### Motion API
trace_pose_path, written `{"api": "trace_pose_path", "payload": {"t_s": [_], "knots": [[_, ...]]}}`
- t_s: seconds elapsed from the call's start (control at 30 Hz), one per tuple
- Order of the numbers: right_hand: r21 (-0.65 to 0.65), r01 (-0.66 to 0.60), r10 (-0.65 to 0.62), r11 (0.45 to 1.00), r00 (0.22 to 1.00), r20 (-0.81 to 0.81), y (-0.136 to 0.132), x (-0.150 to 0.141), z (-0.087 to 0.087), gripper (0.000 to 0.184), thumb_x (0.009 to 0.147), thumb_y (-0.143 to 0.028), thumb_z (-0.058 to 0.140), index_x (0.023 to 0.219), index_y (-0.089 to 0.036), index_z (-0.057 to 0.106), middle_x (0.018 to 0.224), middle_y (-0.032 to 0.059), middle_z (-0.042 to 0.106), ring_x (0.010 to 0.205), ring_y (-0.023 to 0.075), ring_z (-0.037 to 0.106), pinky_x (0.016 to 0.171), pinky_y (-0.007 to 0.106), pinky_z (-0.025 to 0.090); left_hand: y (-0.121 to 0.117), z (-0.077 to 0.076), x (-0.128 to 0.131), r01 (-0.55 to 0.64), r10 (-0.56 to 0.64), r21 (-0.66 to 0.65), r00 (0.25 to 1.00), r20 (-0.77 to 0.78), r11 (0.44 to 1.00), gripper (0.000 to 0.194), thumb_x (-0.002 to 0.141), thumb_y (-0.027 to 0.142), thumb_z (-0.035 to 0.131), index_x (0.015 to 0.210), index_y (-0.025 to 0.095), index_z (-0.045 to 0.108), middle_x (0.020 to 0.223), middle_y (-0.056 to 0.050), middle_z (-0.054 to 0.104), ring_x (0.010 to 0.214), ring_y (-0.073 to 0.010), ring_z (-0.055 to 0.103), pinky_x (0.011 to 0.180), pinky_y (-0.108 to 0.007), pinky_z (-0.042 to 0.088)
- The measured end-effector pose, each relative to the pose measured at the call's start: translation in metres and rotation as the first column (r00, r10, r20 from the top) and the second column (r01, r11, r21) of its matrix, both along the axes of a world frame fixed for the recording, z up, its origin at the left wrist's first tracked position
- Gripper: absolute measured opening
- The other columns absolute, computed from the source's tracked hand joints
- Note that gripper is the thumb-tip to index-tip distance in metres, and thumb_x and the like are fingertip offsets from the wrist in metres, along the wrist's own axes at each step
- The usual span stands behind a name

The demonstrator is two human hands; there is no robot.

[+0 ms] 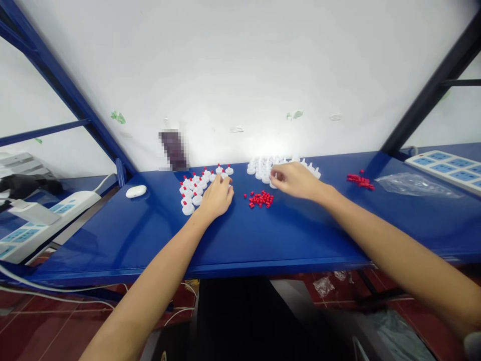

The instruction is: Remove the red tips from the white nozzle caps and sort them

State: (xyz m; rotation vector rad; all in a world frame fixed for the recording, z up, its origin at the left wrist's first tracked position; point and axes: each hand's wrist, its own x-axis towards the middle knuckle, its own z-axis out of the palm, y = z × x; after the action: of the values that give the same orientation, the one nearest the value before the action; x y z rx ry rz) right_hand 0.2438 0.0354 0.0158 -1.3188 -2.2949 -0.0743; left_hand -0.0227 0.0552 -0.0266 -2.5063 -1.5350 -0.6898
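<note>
My right hand (295, 179) is closed, its fingertips pinched on a white nozzle cap (273, 183) at the near edge of a group of uncapped white nozzle caps (259, 168). Over on the left, my left hand (218, 196) curls its fingers down beside a cluster of white nozzle caps with red tips (197, 186). Whatever its fingers hold is hidden behind the hand. A loose pile of small red tip covers (261, 199) lies on the blue table (263, 235) between both hands.
More red pieces (359, 181) lie at the right beside a clear plastic bag (413, 184). A white earbud case (136, 191) sits on the left. Power strips (451, 168) flank the table, and a pixelated dark object (175, 150) leans on the wall.
</note>
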Motion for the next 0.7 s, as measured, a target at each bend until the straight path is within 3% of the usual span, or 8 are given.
{"api": "trace_pose_path", "payload": {"t_s": [0.1, 0.2, 0.3, 0.37, 0.53, 0.7], "knots": [[0.064, -0.145, 0.152, 0.987, 0.982, -0.113, -0.006, -0.011, -0.006, 0.014, 0.086, -0.025, 0.053, 0.087, -0.019, 0.066, 0.097, 0.0091, 0.065, 0.083, 0.0219, 0.06, 0.077, 0.034, 0.044, 0.003, 0.0, 0.0, 0.045, -0.043, -0.045, 0.998, 0.036, 0.998, 0.029, 0.098, 0.028, 0.039, 0.107, 0.017, 0.064, 0.101, -0.011, 0.064, 0.093, -0.0253, 0.063, 0.08, -0.038, 0.05], [0.005, -0.232, 0.227, 0.973, 0.946, -0.232, -0.008, -0.015, -0.008, 0.012, 0.088, -0.029, 0.055, 0.086, -0.02, 0.063, 0.106, 0.009, 0.06, 0.096, 0.0239, 0.058, 0.087, 0.038, 0.043, 0.003, 0.005, 0.0, 0.069, -0.066, -0.028, 0.991, 0.114, 0.997, 0.029, 0.098, 0.032, 0.041, 0.1, 0.018, 0.067, 0.095, -0.009, 0.068, 0.089, -0.0239, 0.063, 0.081, -0.037, 0.049], [-0.094, -0.267, 0.229, 0.959, 0.927, -0.298, -0.008, -0.017, -0.01, 0.021, 0.091, -0.033, 0.053, 0.075, -0.02, 0.055, 0.085, 0.004, 0.056, 0.08, 0.0198, 0.054, 0.078, 0.035, 0.042, -0.002, 0.012, 0.002, 0.138, -0.145, 0.05, 0.967, 0.208, 0.989, 0.029, 0.098, 0.03, 0.042, 0.1, 0.017, 0.068, 0.093, -0.007, 0.068, 0.086, -0.0212, 0.062, 0.082, -0.036, 0.049], [-0.094, -0.272, 0.227, 0.958, 0.914, -0.336, -0.008, -0.02, -0.014, 0.025, 0.093, -0.037, 0.052, 0.074, -0.02, 0.053, 0.078, 0.0017, 0.052, 0.072, 0.0173, 0.049, 0.071, 0.033, 0.04, -0.007, 0.014, 0.005, 0.211, -0.236, 0.123, 0.941, 0.242, 0.97, 0.029, 0.098, 0.027, 0.041, 0.108, 0.017, 0.067, 0.097, -0.008, 0.068, 0.09, -0.0198, 0.062, 0.086, -0.035, 0.049], [-0.026, -0.249, 0.217, 0.968, 0.884, -0.414, -0.006, -0.025, -0.024, 0.027, 0.091, -0.046, 0.056, 0.103, -0.021, 0.057, 0.103, 0.0061, 0.053, 0.072, 0.0153, 0.051, 0.07, 0.032, 0.045, -0.019, 0.014, 0.016, 0.427, -0.457, 0.209, 0.881, 0.121, 0.88, 0.038, 0.098, 0.021, 0.041, 0.133, 0.019, 0.056, 0.12, -0.01, 0.064, 0.11, -0.0202, 0.06, 0.097, -0.035, 0.049], [-0.064, -0.255, 0.205, 0.965, 0.881, -0.427, -0.003, -0.023, -0.029, 0.036, 0.092, -0.044, 0.055, 0.119, -0.021, 0.05, 0.116, 0.0099, 0.059, 0.072, 0.0158, 0.059, 0.068, 0.033, 0.048, -0.023, 0.012, 0.021, 0.497, -0.515, 0.189, 0.855, 0.058, 0.847, 0.043, 0.097, 0.017, 0.041, 0.139, 0.022, 0.053, 0.131, -0.009, 0.062, 0.115, -0.0204, 0.061, 0.099, -0.037, 0.051]]}}
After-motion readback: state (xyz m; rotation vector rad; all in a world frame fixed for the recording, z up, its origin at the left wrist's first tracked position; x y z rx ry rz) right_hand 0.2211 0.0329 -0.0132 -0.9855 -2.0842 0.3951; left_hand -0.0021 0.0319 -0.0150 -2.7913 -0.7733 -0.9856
